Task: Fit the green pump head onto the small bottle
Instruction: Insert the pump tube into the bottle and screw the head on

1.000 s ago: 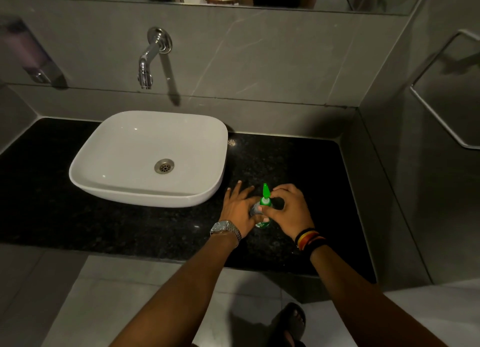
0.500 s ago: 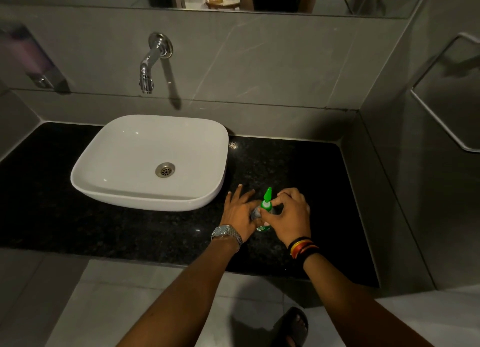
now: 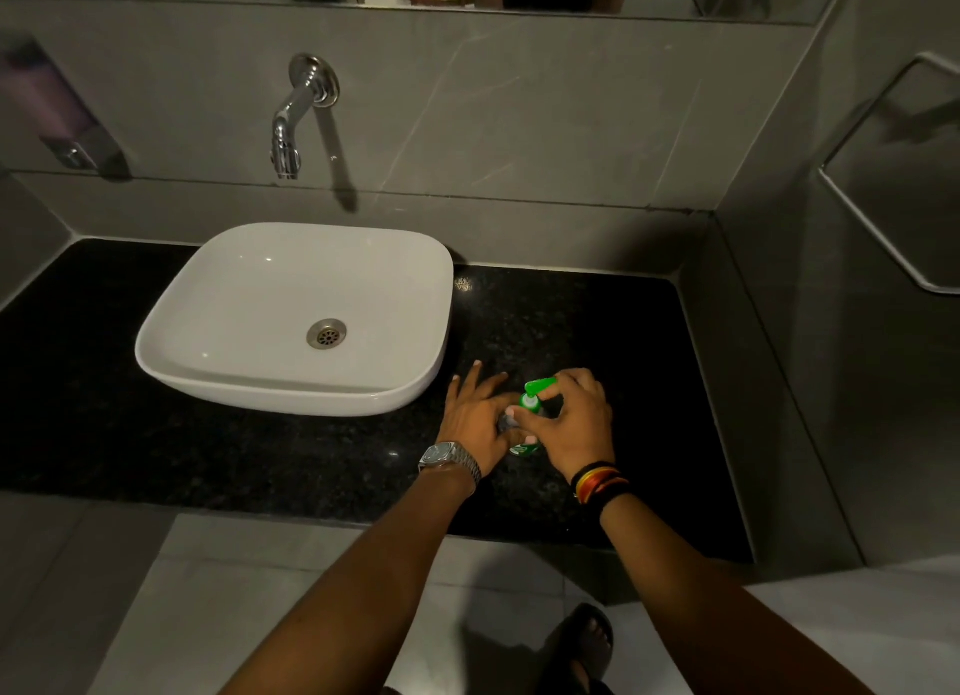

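- A soap dispenser (image 3: 49,107) hangs on the grey wall at the far left, blurred and dim.
- A chrome tap (image 3: 293,122) juts from the wall tiles above the basin.
- A white basin (image 3: 415,299) sits on the left half of the black speckled bench (image 3: 597,320), with a metal drain (image 3: 326,333) at its bottom.
- The left hand (image 3: 475,419), with a metal watch (image 3: 449,458) on its wrist, rests on the bench just right of the basin; its fingers are spread forward and its grip closes around the side of the small bottle (image 3: 524,447), steadying it.
- The small bottle stands on the bench between the two hands, largely hidden; only a sliver of its green label shows low down.
- The green pump head (image 3: 535,394) sits at the top of the bottle with its nozzle pointing away and to the right; whether it is fully seated cannot be told.
- The right hand (image 3: 574,424), with striped bands (image 3: 600,481) at the wrist, curls over the pump head, thumb and fingers pinched shut on its collar.
- A metal rail (image 3: 878,226) is fixed to the right side wall.
- A dark sandal (image 3: 587,642) shows on the pale floor below the bench edge.
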Tool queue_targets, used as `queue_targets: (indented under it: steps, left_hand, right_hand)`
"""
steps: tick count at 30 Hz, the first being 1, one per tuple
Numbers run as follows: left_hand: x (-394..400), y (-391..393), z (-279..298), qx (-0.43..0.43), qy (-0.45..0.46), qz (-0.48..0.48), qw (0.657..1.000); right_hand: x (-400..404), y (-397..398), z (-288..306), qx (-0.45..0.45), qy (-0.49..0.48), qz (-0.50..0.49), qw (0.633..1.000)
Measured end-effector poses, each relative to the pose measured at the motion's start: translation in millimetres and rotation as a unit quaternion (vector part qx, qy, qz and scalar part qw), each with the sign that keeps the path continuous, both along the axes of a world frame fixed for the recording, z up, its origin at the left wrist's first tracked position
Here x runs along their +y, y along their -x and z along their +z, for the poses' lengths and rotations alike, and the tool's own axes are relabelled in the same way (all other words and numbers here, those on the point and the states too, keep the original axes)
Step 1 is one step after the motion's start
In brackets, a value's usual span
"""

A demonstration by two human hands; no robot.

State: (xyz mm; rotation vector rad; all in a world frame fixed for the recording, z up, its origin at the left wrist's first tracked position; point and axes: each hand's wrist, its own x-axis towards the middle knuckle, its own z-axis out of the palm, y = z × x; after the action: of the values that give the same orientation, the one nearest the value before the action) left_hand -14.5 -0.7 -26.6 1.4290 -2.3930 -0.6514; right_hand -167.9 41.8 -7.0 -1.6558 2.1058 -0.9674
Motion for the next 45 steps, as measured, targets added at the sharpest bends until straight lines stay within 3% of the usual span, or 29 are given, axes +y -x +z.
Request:
queue_targets:
  steps: [2, 5, 10, 14, 21, 26, 30, 37, 42, 45]
  left_hand:
    - [0.5, 0.3, -0.7, -0.003, 0.007, 0.004, 1.000]
    - [0.4, -0.7, -1.9, -0.003, 0.009, 0.000, 1.000]
    - [-0.6, -1.2, -4.4, -0.001, 0.007, -0.003, 1.000]
    - [-3.3, -0.2, -3.7, -0.004, 0.007, -0.008, 1.000]
    - [-1.7, -0.2, -1.4, -0.010, 0.002, -0.002, 1.000]
    - [-0.5, 0.7, -3.0, -0.008, 0.012, 0.000, 1.000]
    - [-0.6, 0.3, -3.1, -0.016, 0.010, 0.000, 1.000]
    - [-1.3, 0.0, -4.4, -0.011, 0.012, 0.004, 1.000]
    - [-1.4, 0.7, -4.3, -0.005, 0.011, 0.001, 1.000]
    - [-0.8, 0.6, -4.7, 0.008, 0.012, 0.003, 1.000]
  right_hand:
    - [0.6, -0.9, -2.1, -0.010, -0.018, 0.003, 1.000]
    - [6.8, 4.3, -8.5, -0.096, -0.008, 0.043, 0.994]
    - [2.9, 4.8, -5.3, -0.072, -0.007, 0.014, 0.997]
    - [3.8, 10.2, -7.3, -0.115, -0.010, 0.062, 0.991]
    - [-3.3, 4.3, 3.7, -0.019, -0.016, 0.020, 0.999]
    - [2.8, 16.9, -1.3, -0.006, -0.009, 0.118, 0.993]
    - [-4.0, 9.6, 6.4, 0.013, -0.001, 0.058, 0.998]
    - [-0.1, 16.7, -0.4, -0.028, -0.010, 0.102, 0.994]
    - [-2.0, 5.9, 6.0, -0.015, -0.012, 0.024, 1.000]
    - [-0.2, 10.0, 0.6, -0.067, -0.026, 0.067, 0.995]
